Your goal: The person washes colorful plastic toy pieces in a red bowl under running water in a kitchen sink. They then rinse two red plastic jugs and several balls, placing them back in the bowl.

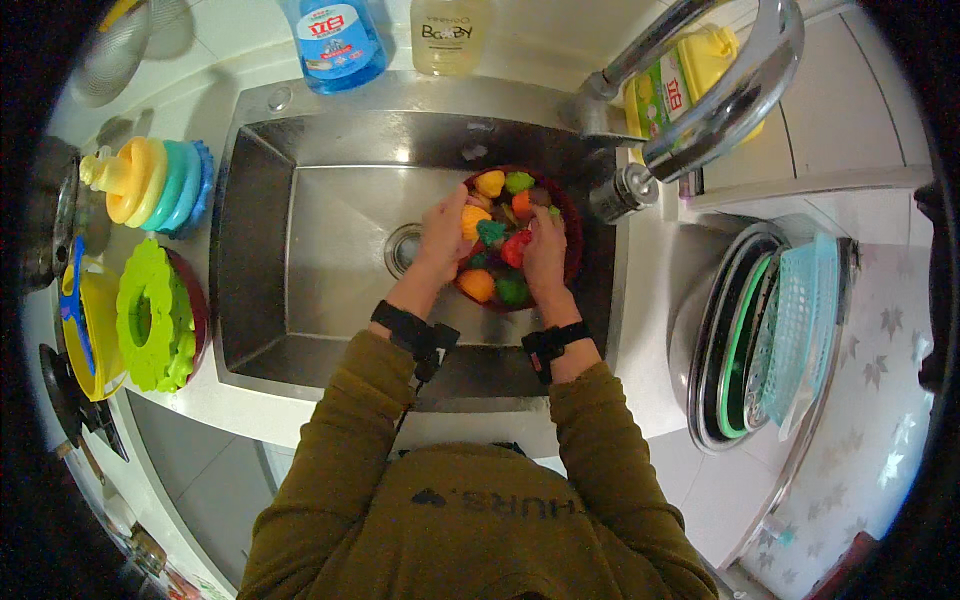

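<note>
A dark red bowl [574,225] of toy fruit and vegetables stands in the right part of the stainless steel sink [337,202]. My left hand [441,232] is at the bowl's left side, its fingers and thumb around a yellow-orange toy piece [474,219]. Inside the right side of the bowl, my right hand [546,251] touches a red toy piece [514,249]; its fingertips are partly hidden among the toys. Between the hands lies a teal-green piece [491,232]. An orange piece [475,285] and a dark green one [511,288] sit at the near rim.
A chrome faucet [720,112] arches over the right rear corner. Behind the sink stand a blue detergent bottle [341,45] and a clear bottle [448,37]. Stacking rings [150,184] and a lime-green toy [154,315] flank the left edge. Basins and a blue basket [802,330] lean at right.
</note>
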The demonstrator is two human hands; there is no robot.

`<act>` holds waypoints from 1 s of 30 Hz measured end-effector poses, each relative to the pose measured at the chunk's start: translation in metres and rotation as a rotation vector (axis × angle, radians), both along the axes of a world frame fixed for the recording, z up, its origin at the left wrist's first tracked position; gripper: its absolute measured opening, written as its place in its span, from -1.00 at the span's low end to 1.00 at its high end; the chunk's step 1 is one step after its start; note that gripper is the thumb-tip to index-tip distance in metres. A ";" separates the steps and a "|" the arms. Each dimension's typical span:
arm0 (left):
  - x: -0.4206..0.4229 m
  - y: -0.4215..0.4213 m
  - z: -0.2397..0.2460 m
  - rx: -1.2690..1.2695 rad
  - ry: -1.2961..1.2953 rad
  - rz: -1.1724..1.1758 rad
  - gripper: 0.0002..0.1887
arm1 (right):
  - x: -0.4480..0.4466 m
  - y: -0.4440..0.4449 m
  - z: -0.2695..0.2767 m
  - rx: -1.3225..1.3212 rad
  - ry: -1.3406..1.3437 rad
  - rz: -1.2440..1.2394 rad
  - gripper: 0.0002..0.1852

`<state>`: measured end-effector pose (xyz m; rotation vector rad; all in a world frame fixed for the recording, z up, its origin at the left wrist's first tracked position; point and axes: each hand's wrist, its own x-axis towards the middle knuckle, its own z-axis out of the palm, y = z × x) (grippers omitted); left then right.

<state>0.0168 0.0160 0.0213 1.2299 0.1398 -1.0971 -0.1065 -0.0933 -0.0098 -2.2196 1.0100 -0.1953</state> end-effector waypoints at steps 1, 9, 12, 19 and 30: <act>0.001 0.000 0.001 0.003 0.048 -0.022 -0.61 | -0.002 0.002 0.005 -0.070 -0.066 0.024 -0.40; -0.008 -0.002 -0.001 -0.009 -0.100 -0.002 -0.66 | -0.011 0.027 0.052 0.107 -0.437 0.160 -0.33; -0.011 -0.005 -0.009 -0.089 -0.157 -0.140 -0.69 | -0.006 0.020 0.047 0.030 -0.368 0.237 -0.47; 0.015 0.010 -0.013 -0.006 -0.454 -0.261 -0.72 | -0.014 -0.017 0.029 0.217 -0.146 -0.065 -0.73; -0.010 -0.024 0.010 0.040 -1.151 -0.447 -0.67 | -0.011 -0.001 0.069 0.333 -0.191 0.159 -0.73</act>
